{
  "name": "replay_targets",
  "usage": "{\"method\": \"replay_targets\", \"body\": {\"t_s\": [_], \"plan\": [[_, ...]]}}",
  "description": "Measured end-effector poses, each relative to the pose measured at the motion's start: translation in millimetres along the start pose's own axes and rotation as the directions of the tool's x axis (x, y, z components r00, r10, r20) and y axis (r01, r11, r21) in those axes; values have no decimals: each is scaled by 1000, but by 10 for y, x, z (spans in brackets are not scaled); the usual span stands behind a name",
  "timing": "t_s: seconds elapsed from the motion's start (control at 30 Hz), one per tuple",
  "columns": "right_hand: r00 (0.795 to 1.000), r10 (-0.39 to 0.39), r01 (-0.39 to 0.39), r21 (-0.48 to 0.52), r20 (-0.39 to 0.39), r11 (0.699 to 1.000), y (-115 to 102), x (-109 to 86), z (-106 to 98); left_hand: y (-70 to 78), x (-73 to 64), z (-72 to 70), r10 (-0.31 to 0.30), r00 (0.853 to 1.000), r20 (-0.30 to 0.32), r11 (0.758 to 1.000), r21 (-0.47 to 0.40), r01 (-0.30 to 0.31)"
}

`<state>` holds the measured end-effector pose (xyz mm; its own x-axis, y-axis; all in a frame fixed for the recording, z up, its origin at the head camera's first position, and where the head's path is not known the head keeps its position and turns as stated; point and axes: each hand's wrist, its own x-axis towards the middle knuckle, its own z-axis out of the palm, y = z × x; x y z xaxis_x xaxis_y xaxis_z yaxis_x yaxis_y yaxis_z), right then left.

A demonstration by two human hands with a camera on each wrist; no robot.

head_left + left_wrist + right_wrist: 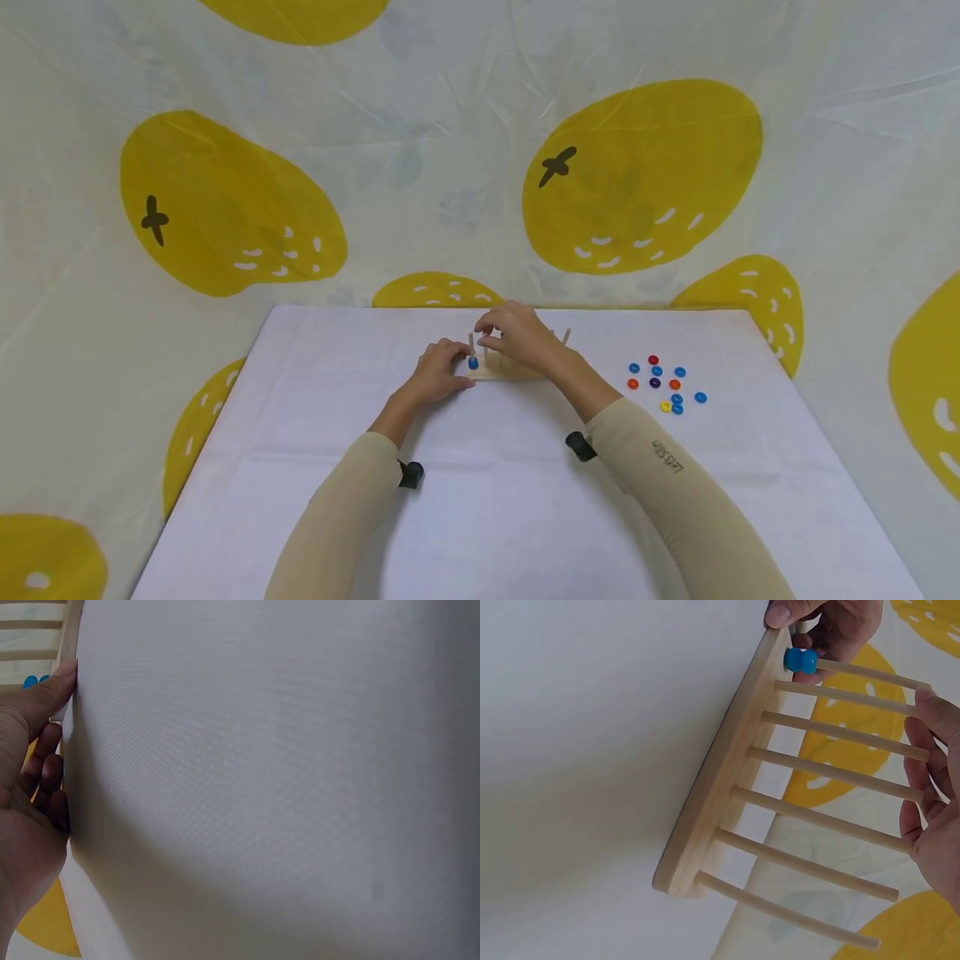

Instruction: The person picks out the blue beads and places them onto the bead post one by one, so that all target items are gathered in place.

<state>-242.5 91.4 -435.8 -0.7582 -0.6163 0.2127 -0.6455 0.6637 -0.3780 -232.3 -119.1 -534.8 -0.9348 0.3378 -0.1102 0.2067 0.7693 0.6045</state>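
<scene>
Pinches the left end of a wooden peg rack [506, 373], toward the far side of the worktop [480, 517], in a left hand [437, 372] closed onto the wood, with blue rings [800, 660] low on the leftmost peg [870, 674]; curves the right hand [525, 335] beside the next peg's top, hold impossible to tell, with loose coloured rings [655, 382] at right.

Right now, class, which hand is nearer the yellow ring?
Right. The right hand is at the pegs, left of the yellow ring; the left hand is farther left, at the base's end.
</scene>
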Motion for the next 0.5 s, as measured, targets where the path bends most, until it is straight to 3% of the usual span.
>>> {"method": "replay_targets", "body": {"t_s": [0.5], "plan": [[997, 20, -18, 24, -80, 1000, 73, -296, -292, 39, -9, -14, 0, 1000, -14, 1000, 12, 0]]}}
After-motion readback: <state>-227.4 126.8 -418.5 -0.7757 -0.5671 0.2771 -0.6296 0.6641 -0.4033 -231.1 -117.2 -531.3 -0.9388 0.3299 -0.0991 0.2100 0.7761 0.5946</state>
